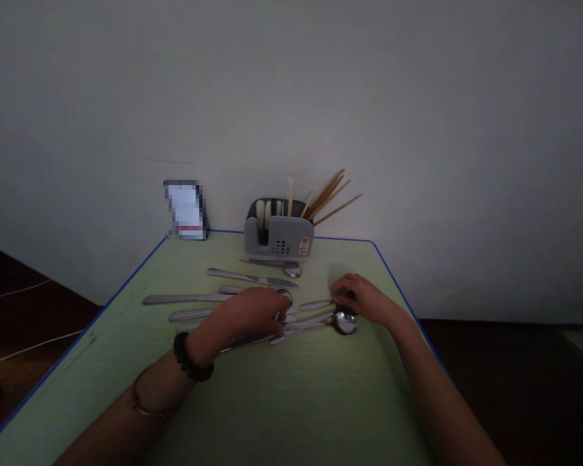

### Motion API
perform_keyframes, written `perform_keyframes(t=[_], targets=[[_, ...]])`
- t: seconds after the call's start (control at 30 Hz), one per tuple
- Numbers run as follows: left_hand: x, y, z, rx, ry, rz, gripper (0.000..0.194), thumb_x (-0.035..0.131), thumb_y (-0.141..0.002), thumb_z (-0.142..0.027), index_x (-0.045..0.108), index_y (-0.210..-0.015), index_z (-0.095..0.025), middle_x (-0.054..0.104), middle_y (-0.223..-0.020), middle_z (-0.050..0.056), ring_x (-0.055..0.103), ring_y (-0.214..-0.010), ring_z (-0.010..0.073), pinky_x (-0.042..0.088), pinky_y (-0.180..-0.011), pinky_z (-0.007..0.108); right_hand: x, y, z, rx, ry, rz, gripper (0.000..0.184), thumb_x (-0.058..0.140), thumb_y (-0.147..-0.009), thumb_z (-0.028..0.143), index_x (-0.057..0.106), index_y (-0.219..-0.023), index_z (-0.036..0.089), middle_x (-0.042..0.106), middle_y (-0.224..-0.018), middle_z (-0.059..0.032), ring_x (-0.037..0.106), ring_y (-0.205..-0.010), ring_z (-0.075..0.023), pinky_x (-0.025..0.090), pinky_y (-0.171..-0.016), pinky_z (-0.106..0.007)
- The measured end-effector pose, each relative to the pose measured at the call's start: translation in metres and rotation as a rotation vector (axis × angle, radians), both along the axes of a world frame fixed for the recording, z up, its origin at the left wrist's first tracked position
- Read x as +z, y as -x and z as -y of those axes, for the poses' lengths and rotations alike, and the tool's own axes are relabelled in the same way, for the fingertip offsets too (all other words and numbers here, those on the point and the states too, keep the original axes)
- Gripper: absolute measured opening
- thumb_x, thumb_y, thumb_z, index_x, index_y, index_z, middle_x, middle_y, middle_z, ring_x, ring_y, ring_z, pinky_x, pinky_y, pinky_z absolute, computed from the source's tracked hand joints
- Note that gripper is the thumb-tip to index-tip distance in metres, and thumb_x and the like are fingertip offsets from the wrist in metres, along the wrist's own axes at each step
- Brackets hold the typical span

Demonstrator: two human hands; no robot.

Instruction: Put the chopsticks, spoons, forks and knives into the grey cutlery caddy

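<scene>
My left hand (252,313) reaches over a loose pile of metal cutlery, its fingers bent down and partly closed around something among the pieces that I cannot make out. Beneath it lie a long silver handle (184,299) and another handle (189,314), and a spoon bowl (285,296) shows beside its fingers. Curled fingers of my right hand (364,299) close over the end of a metal utensil (317,305), whose handle points left; its head is hidden in shadow. Just below the right hand, a shiny spoon (344,323) rests on the table.
A table knife (252,278) and another spoon (292,269) lie farther back. Behind them, a grey utensil holder (291,238) contains chopsticks (328,194) and white handles. A phone (187,210) leans against the wall (291,97). The pale green table (301,408) has a blue edge.
</scene>
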State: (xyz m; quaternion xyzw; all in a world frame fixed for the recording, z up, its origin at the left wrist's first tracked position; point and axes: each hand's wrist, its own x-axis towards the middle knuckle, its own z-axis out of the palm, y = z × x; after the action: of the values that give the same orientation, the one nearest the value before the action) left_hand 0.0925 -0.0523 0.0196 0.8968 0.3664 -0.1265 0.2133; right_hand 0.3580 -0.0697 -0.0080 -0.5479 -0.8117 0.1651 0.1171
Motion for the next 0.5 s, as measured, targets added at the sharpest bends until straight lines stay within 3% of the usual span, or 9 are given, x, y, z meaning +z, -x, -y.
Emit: perform_keyframes(t=[0.3, 0.5], targets=[[0.0, -0.008, 0.006, -0.012, 0.001, -0.074, 0.018, 0.058, -0.072, -0.03, 0.063, -0.085, -0.019, 0.066, -0.083, 0.007, 0.059, -0.069, 0.0211, 0.037, -0.053, 0.027, -0.004, 0.012, 0.002, 0.044, 0.037, -0.024, 0.017, 0.06, -0.077, 0.018, 0.064, -0.093, 0.015, 0.063, -0.082, -0.0051, 0.057, -0.076, -0.0164, 0.044, -0.072, -0.027], [0.003, 0.007, -0.01, -0.035, 0.064, -0.014, 0.014, 0.059, -0.075, -0.032, 0.063, -0.078, -0.019, 0.066, -0.076, 0.003, 0.056, -0.063, 0.0162, 0.034, -0.051, 0.024, -0.001, 0.019, 0.004, 0.081, 0.038, -0.059, 0.018, 0.052, -0.086, 0.027, 0.064, -0.09, 0.015, 0.063, -0.084, -0.0071, 0.057, -0.077, -0.0166, 0.044, -0.073, -0.028]])
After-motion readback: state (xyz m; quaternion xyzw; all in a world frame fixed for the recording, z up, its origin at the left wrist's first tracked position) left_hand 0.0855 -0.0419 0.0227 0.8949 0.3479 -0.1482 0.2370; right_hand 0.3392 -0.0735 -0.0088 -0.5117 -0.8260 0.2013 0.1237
